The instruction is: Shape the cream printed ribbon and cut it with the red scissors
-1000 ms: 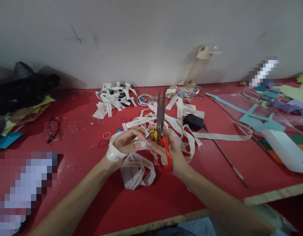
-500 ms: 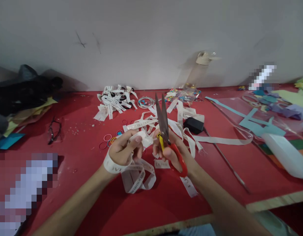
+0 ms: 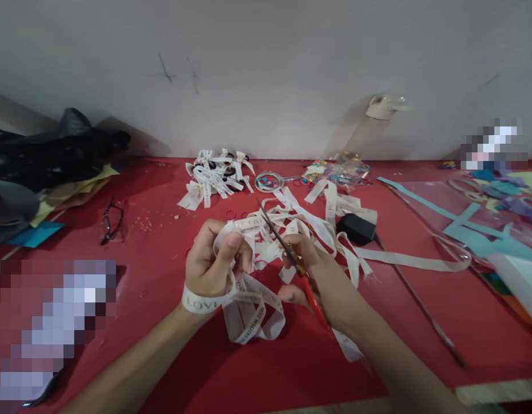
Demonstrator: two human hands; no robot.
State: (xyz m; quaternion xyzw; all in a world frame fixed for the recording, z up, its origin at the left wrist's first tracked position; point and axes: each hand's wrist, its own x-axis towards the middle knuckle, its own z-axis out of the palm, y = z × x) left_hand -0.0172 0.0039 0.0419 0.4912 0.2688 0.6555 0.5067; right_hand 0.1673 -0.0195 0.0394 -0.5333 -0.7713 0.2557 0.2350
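My left hand is closed on a white printed ribbon, pinched under the thumb. A band of the same ribbon loops round the left wrist, and a printed length hangs in folds below the hand. In my right hand are scissors with a red handle, their dark blades pointing up and left, slightly parted. The blade tips are near the left hand's ribbon; whether they touch it I cannot tell. Beyond both hands lies a loose heap of white ribbon.
Finished-looking white bows are heaped by the wall, near a coil of wire. A black block and a long thin rod lie to the right. Eyeglasses rest at left. Blue paper scraps lie far right.
The scissors have swung from nearly upright to a leftward slant, and the right thumb has spread away from the handle. The left hand's ribbon sits differently. The whole view has shifted slightly.
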